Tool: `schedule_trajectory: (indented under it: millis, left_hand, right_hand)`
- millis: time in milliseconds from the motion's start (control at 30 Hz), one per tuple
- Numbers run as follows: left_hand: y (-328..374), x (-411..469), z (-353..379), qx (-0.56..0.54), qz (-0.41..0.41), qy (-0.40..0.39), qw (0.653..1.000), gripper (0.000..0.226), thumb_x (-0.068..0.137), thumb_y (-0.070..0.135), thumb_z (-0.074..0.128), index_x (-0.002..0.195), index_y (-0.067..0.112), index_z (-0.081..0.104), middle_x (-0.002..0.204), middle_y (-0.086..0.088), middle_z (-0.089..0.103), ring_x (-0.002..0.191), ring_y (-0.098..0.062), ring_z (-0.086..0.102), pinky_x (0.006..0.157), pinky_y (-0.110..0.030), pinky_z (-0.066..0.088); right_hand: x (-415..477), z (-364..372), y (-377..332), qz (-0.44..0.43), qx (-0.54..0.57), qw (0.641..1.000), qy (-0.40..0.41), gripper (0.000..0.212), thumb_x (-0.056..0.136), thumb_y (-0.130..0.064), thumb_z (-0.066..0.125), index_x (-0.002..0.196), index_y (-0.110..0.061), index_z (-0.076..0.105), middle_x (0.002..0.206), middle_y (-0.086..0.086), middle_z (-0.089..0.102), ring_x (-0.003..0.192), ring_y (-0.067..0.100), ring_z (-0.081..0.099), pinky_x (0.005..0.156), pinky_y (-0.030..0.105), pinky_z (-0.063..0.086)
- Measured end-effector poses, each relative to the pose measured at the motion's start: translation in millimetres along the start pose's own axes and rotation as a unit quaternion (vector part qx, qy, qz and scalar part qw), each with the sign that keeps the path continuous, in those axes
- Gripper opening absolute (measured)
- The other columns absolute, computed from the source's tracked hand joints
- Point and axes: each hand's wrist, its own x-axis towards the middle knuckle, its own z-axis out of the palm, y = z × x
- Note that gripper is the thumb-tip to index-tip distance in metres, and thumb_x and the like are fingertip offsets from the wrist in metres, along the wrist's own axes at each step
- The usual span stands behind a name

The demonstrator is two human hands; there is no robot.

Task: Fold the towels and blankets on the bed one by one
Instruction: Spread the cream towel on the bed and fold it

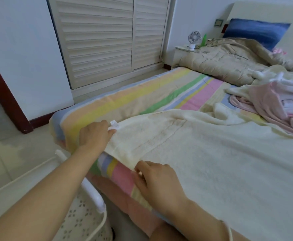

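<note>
Your left hand (95, 136) pinches the cream towel (211, 162) at its far corner and your right hand (157, 185) pinches its near corner. It lies spread on the striped bed (124, 101), with the louvred wardrobe (107, 40) behind, tiled floor (12, 162) beside and a small fan (194, 38) on the nightstand (182, 51).

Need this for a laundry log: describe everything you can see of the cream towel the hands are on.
The cream towel is large, plush and terry-like, with a flat woven band across one end and a small white label at a corner. It lies spread, slightly rumpled, over the striped bedsheet, its banded end at the bed's edge. The left hand pinches the label corner; the right hand grips the other corner of that end.
</note>
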Motion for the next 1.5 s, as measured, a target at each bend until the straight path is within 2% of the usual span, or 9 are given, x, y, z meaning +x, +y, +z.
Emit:
schedule_trajectory:
  millis: [100,267,467,667,800,933,1000,1367,1500]
  left_hand:
    - [10.3,-11.7,-1.0,0.008,-0.023,0.035,0.999,0.037,0.097,0.046,0.047,0.112,0.012,0.051,0.1,-0.009,0.062,0.087,-0.028,0.06,0.062,-0.034,0.038]
    - [79.7,-52.0,-13.4,-0.037,0.065,0.082,0.994,0.06,0.093,0.015,0.049,0.149,0.014,0.026,0.157,-0.012,0.021,0.142,-0.03,0.022,0.118,-0.04,0.014]
    - [214.0,-174.5,-30.5,-0.207,0.24,-0.001,0.948,0.061,0.102,0.034,0.033,0.155,0.021,0.008,0.163,-0.005,-0.007,0.15,-0.018,-0.007,0.122,-0.039,-0.003]
    - [312.9,-308.6,-30.2,-0.134,0.377,-0.136,0.906,0.06,0.102,0.045,0.014,0.156,0.023,-0.001,0.162,-0.006,-0.014,0.148,-0.02,-0.018,0.12,-0.044,-0.013]
    - [352.6,-358.4,-39.3,-0.242,0.466,-0.119,0.842,0.062,0.095,0.052,0.015,0.15,0.027,0.029,0.162,0.0,0.013,0.149,-0.018,0.011,0.122,-0.034,0.002]
    - [378.7,-393.7,-54.4,-0.323,0.601,0.001,0.731,0.023,0.084,0.03,0.064,0.106,0.023,0.061,0.116,0.003,0.056,0.105,-0.015,0.056,0.094,-0.029,0.047]
    - [385.6,-400.5,-55.9,-0.288,0.659,0.055,0.693,0.019,0.074,0.014,0.074,0.087,0.02,0.063,0.096,0.002,0.059,0.085,-0.016,0.057,0.076,-0.029,0.048]
    - [395.9,-388.1,-60.9,-0.124,0.696,0.064,0.704,0.011,0.075,0.027,0.071,0.073,0.021,0.061,0.075,0.005,0.057,0.068,-0.016,0.054,0.052,-0.029,0.042]
    - [394.3,-397.0,-74.0,-0.171,0.71,-0.054,0.681,0.008,0.072,0.028,0.054,0.068,0.025,0.048,0.061,0.007,0.049,0.053,-0.01,0.044,0.046,-0.023,0.035]
  right_hand:
    - [-16.6,4.5,-6.2,0.037,0.039,0.998,-0.027,0.034,0.088,-0.042,0.035,0.092,-0.021,0.062,0.086,-0.006,0.057,0.063,0.02,0.059,0.052,0.035,0.048]
    - [-63.5,-28.1,3.2,0.06,0.122,0.991,0.01,0.03,0.091,-0.032,0.05,0.121,-0.029,0.057,0.124,-0.013,0.05,0.109,0.007,0.05,0.084,0.022,0.046]
    - [-193.7,-83.2,62.7,0.259,-0.098,0.96,0.042,0.055,0.098,-0.05,0.024,0.14,-0.023,0.049,0.149,0.003,0.043,0.139,0.022,0.037,0.111,0.033,0.025]
    - [-375.0,-152.1,118.3,0.476,-0.201,0.856,-0.021,0.076,0.097,-0.06,0.005,0.138,-0.018,0.053,0.147,0.01,0.044,0.136,0.031,0.042,0.11,0.042,0.02]
    - [-462.6,-187.1,121.0,0.489,-0.203,0.844,0.081,0.067,0.092,-0.06,0.031,0.134,-0.013,0.052,0.145,0.014,0.045,0.134,0.033,0.042,0.108,0.042,0.029]
    - [-517.2,-210.6,125.8,0.447,-0.238,0.836,0.211,0.032,0.08,-0.039,0.052,0.105,-0.02,0.053,0.112,0.009,0.054,0.098,0.032,0.054,0.083,0.036,0.042]
    - [-533.3,-210.5,134.0,0.427,-0.274,0.832,0.226,0.02,0.078,-0.031,0.053,0.093,-0.019,0.057,0.1,0.009,0.055,0.085,0.032,0.054,0.07,0.04,0.046]
    - [-537.0,-224.1,153.9,0.385,-0.292,0.872,0.071,0.023,0.078,-0.03,0.047,0.078,-0.024,0.069,0.073,-0.004,0.059,0.071,0.024,0.058,0.059,0.034,0.045]
    - [-547.0,-237.9,145.2,0.413,-0.21,0.886,0.028,0.018,0.087,-0.017,0.048,0.082,-0.025,0.063,0.078,-0.009,0.062,0.075,0.017,0.059,0.059,0.03,0.043]
